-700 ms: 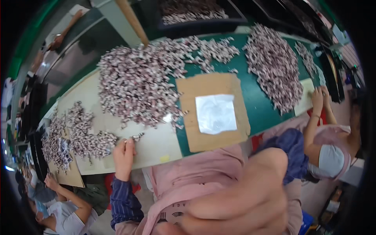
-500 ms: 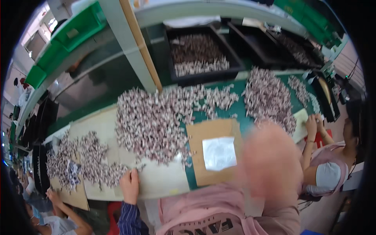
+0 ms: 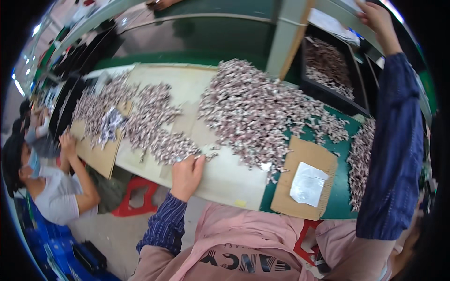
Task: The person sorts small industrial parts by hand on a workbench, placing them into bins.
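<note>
Bench [image 3: 225, 180] runs left to right, with bare board along its near edge. Big pile of small wrapped pieces [image 3: 253, 117] covers the middle. Left hand [image 3: 186, 175] lies flat, fingers spread, gripping nothing, touching a smaller heap [image 3: 159, 133]. Right hand [image 3: 375, 18] reaches high; its grip is hard to make out.

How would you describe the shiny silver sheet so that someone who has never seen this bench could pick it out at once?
Start at the long work table strewn with heaps of small wrapped pieces. Near its front edge on the right, on the green surface, lies a flat brown cardboard piece. The silver sheet lies on that cardboard: the only smooth, reflective rectangle among crinkled purple-white pieces.
</note>
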The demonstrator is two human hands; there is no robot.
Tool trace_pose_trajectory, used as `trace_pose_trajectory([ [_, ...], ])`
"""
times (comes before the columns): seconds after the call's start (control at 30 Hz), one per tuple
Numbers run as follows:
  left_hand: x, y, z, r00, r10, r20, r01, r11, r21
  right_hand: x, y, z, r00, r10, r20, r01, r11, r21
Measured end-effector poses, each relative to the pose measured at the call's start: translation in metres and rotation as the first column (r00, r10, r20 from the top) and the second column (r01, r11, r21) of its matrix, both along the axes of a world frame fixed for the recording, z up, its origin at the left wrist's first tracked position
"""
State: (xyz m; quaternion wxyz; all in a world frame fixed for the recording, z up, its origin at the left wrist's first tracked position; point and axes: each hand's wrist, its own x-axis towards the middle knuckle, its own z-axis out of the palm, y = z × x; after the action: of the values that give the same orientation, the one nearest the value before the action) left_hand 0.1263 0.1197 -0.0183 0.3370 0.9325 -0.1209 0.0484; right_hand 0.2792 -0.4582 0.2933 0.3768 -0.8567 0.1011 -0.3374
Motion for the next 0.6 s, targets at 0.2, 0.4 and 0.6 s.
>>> trace_pose_trajectory([
  [0.2,-0.012,0.017,0.007,1.000,0.025,-0.007,-0.025,0.998,-0.054,0.046,-0.018,-0.003,0.997,0.018,-0.071,-0.021,0.999,-0.042],
  [0.4,-0.017,0.024,0.037,0.918,-0.175,0.355,0.058,0.947,0.317,0.020,0.017,-0.014,0.991,-0.107,0.084,0.101,0.992,0.073],
  [0.6,0.028,0.037,-0.001,0.889,-0.301,0.344,0.123,0.883,0.453,-0.053,0.055,-0.050,0.971,-0.081,0.223,0.038,0.981,0.192],
])
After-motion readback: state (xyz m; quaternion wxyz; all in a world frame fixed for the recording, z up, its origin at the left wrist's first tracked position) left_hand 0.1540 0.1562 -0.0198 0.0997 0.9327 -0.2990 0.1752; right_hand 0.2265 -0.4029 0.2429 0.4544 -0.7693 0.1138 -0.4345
